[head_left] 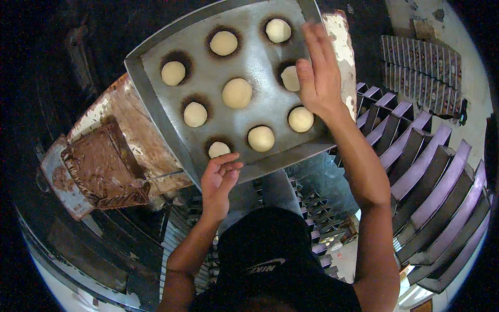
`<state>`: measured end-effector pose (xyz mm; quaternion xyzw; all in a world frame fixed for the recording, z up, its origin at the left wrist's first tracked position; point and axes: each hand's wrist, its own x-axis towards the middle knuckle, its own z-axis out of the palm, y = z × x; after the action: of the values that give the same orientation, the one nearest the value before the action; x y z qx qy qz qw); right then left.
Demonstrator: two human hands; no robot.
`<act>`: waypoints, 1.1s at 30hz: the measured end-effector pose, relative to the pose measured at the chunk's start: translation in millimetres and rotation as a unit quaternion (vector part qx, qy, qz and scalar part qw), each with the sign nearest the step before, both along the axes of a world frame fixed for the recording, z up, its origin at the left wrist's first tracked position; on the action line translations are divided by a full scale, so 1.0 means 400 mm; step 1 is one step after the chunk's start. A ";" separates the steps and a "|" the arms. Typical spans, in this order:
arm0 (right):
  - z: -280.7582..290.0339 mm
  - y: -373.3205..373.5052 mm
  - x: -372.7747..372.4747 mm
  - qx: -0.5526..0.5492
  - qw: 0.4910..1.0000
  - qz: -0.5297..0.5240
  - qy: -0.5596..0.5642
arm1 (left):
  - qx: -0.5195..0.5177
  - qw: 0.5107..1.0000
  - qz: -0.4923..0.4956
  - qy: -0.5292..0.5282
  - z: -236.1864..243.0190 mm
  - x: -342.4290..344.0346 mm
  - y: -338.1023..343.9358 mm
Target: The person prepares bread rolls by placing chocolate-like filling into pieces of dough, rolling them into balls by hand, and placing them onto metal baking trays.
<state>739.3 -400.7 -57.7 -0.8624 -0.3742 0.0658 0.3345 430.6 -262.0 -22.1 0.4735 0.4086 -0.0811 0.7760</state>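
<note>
A deep metal baking tray (257, 67) holds several pale, round dough balls, spaced apart, with dark scorched patches on the metal around most of them. At the tray's near left corner, my left hand (218, 182) has its fingers slightly bent and spread, the tips over the edge of a dough ball (219, 148). My right hand (323, 78) is stretched flat over the tray's right side, its fingertips blurred. Its thumb lies beside a dough ball (290, 79) that the hand partly covers. Neither hand visibly grips anything. A larger dough ball (237, 93) sits in the middle.
Under the tray is a worn, stained board (130, 106). To the left stands a rectangular tin of thick brown paste (104, 164), with a thin handle (165, 177) sticking out. Stacked dark trays with light edges (416, 156) rise on the right, near a ridged metal panel (422, 70).
</note>
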 end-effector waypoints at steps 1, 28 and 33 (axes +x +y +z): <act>-0.008 0.021 -0.005 -0.063 0.996 -0.009 -0.067 | -0.008 1.000 0.007 -0.008 -0.001 0.004 0.004; 0.403 -0.198 -0.877 0.408 0.631 -0.272 0.601 | 0.226 0.940 0.018 -0.254 0.231 -0.278 -0.273; 0.471 -0.140 -1.012 0.195 0.964 -0.030 0.179 | 0.234 0.941 -0.034 -0.243 0.206 -0.470 -0.211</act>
<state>334.5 -456.5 130.6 -0.7653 -0.2877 0.1353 0.5598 242.6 -346.3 60.2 0.6603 0.1987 0.1081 0.7161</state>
